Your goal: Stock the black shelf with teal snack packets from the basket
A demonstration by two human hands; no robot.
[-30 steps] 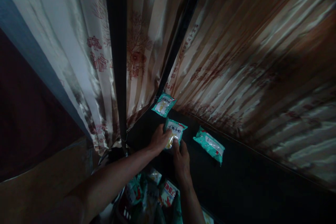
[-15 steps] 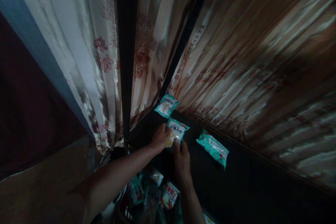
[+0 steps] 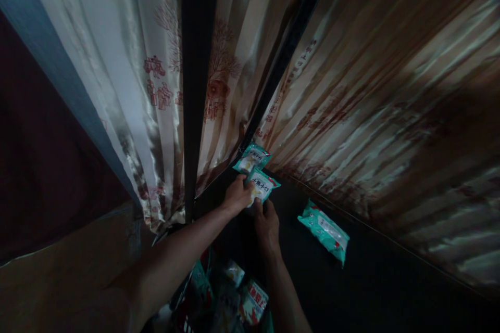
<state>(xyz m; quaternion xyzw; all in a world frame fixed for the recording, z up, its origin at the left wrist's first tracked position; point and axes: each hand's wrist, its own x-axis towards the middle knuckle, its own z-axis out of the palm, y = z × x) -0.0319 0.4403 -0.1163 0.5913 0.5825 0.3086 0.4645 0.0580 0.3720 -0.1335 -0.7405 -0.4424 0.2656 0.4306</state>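
Observation:
My left hand (image 3: 237, 195) is closed on the left edge of a green and white snack packet (image 3: 261, 186). At the packet's lower edge, my right hand (image 3: 267, 222) touches it with thumb and fingers bent and somewhat apart. Just behind it lies a second green packet (image 3: 253, 158) in the corner of the black surface (image 3: 320, 281), its front edge partly covered by the nearer packet. Off to the right, another green packet (image 3: 325, 231) lies on its own.
A basket (image 3: 186, 322) with several green, white and red packets stands below my forearms. Pleated printed curtains (image 3: 351, 114) and black posts (image 3: 198, 73) rise behind the surface. A dark cloth (image 3: 47, 156) hangs at the left.
Both hands and the held packet have moved slightly away from me, and the packet now overlaps the one in the corner. The view has shifted a little.

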